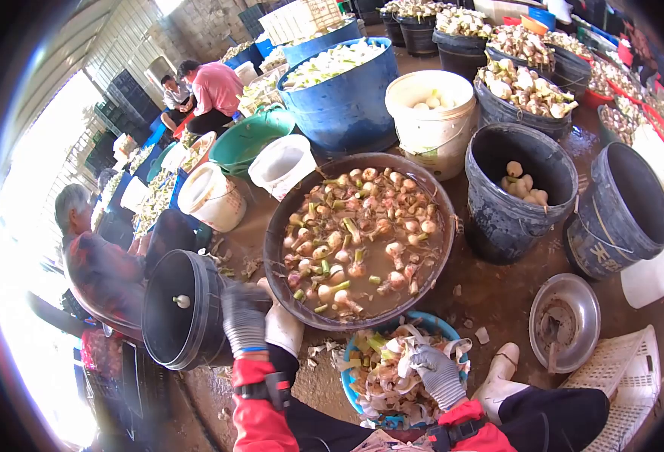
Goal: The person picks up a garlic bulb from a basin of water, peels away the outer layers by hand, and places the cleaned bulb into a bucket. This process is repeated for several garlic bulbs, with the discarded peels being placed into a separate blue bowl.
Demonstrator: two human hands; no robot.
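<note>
My left hand [243, 322], in a grey striped glove, is beside the rim of a tilted black bucket [168, 331]; motion smears its fingers. A single pale bulb [182, 301] shows within that bucket's mouth. Low over a blue basin [349, 388] heaped with peelings [392, 369], my right hand [439, 374] has its gloved fingers curled in; I cannot tell what is in them. Between my boots and the buckets stands a wide dark tub [275, 282], where pinkish garlic bulbs [358, 233] with cut green stems float in murky water.
Right of the tub are a black bucket [490, 218] with a few peeled bulbs, another black bucket [615, 218] and a metal bowl [569, 350]. White buckets [430, 124] and a large blue vat [339, 113] stand behind. A person [102, 271] sits at left; others work farther back.
</note>
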